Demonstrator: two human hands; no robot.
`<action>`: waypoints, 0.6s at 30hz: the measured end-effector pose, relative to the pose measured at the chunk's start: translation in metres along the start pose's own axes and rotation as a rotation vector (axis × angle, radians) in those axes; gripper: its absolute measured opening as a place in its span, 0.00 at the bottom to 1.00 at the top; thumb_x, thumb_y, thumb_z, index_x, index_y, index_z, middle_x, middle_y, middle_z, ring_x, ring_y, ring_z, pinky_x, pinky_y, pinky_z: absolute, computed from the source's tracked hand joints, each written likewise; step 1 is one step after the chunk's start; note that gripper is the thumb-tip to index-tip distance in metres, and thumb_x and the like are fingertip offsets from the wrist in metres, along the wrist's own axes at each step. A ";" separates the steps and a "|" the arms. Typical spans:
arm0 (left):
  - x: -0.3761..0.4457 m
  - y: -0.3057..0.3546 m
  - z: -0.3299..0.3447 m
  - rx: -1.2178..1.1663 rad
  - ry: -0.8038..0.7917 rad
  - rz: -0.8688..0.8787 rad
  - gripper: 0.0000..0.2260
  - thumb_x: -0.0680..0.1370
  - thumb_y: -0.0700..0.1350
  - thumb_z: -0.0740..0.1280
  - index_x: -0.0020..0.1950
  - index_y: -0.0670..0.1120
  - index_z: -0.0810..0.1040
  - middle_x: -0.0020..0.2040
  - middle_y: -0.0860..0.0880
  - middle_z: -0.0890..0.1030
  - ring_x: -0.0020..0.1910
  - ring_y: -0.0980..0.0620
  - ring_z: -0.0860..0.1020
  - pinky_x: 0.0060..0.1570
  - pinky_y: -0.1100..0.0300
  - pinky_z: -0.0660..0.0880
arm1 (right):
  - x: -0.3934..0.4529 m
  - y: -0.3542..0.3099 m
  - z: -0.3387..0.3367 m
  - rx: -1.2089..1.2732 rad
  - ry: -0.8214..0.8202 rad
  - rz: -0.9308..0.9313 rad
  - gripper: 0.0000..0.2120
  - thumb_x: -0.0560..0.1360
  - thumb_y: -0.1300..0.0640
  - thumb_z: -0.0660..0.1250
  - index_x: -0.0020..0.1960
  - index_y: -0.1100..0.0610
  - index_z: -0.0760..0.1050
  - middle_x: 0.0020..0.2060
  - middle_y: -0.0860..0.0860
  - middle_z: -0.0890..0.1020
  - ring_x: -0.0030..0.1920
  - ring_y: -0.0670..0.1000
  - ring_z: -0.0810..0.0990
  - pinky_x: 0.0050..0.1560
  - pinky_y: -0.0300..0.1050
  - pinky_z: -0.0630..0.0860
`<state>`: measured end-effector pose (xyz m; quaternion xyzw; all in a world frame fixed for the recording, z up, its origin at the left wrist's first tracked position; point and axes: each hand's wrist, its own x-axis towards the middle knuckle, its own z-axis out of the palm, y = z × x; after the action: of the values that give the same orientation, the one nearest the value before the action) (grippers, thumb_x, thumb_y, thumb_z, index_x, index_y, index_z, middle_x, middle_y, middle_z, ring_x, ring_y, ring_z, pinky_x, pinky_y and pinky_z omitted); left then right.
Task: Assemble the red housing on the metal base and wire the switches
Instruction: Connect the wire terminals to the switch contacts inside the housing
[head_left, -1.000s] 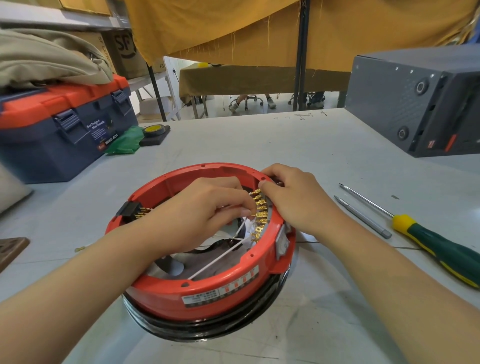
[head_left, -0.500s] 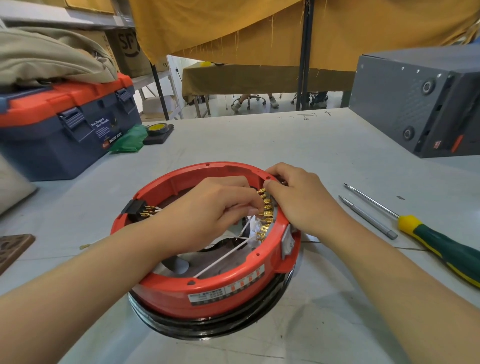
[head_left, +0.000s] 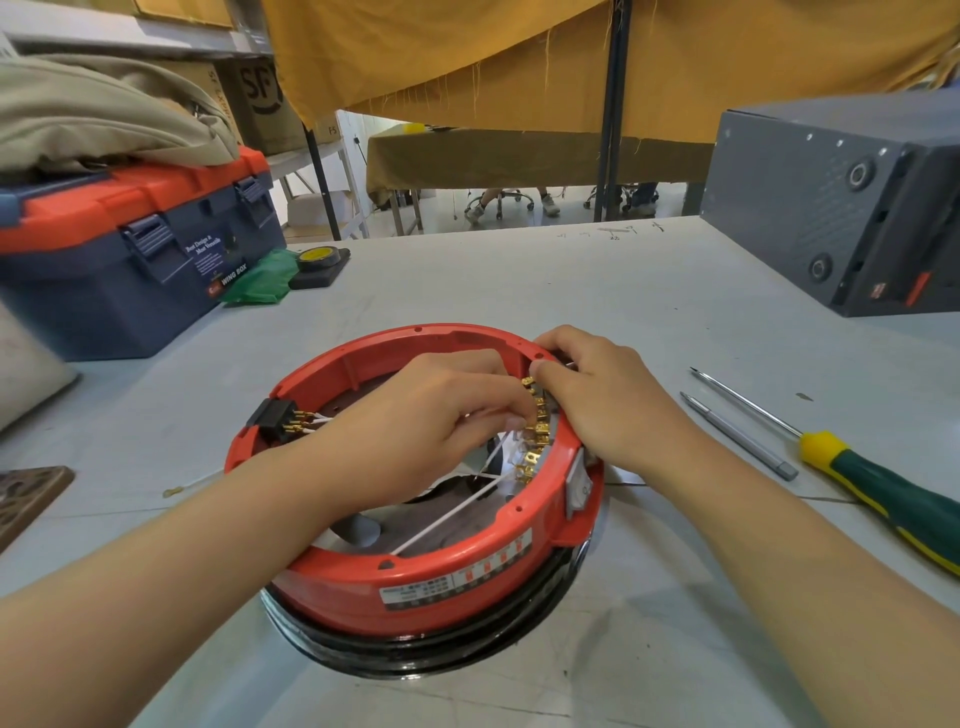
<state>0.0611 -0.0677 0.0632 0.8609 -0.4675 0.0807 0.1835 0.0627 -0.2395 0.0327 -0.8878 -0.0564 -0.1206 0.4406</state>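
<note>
A round red housing (head_left: 415, 582) sits on a dark shiny metal base (head_left: 431, 654) on the grey table. Along its right inner wall runs a row of brass switch terminals (head_left: 537, 431). My left hand (head_left: 415, 426) reaches inside the ring, its fingertips curled and pinching a white wire (head_left: 452, 514) at those terminals. My right hand (head_left: 608, 400) grips the housing's right rim, thumb pressed beside the top terminal. A black connector (head_left: 275, 418) with brass pins sits in the left wall. What the left fingertips pinch is partly hidden.
A green and yellow screwdriver (head_left: 883, 493) and a thin grey one (head_left: 737, 436) lie to the right. A blue and orange toolbox (head_left: 130, 260) stands at the left, with green cloth and a tape roll (head_left: 317, 257) beside it. A grey machine (head_left: 841, 208) stands at the back right.
Both hands stay at the terminal row; the left fingertips have crept slightly down along it. The camera view shifted a little, the housing has not moved.
</note>
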 end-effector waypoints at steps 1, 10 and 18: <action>0.000 0.000 0.000 0.000 0.000 -0.003 0.07 0.78 0.42 0.64 0.51 0.45 0.82 0.42 0.50 0.76 0.38 0.57 0.72 0.39 0.69 0.67 | 0.000 0.000 0.000 0.005 -0.003 0.002 0.09 0.78 0.55 0.58 0.53 0.52 0.75 0.38 0.46 0.78 0.36 0.41 0.75 0.30 0.26 0.68; -0.001 0.003 0.000 -0.010 0.012 -0.013 0.05 0.77 0.44 0.67 0.49 0.47 0.82 0.44 0.49 0.77 0.41 0.52 0.76 0.42 0.54 0.73 | 0.000 0.000 -0.001 0.011 -0.002 0.013 0.09 0.78 0.55 0.58 0.54 0.51 0.76 0.41 0.47 0.79 0.38 0.41 0.75 0.31 0.26 0.68; 0.001 0.006 0.002 0.049 0.041 0.040 0.09 0.76 0.46 0.64 0.46 0.45 0.83 0.45 0.50 0.77 0.40 0.50 0.76 0.39 0.50 0.74 | -0.003 -0.004 0.001 0.002 0.014 0.017 0.10 0.78 0.56 0.57 0.52 0.54 0.76 0.42 0.51 0.80 0.42 0.49 0.76 0.39 0.40 0.70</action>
<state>0.0564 -0.0718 0.0634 0.8539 -0.4785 0.1135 0.1704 0.0595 -0.2363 0.0346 -0.8870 -0.0459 -0.1229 0.4427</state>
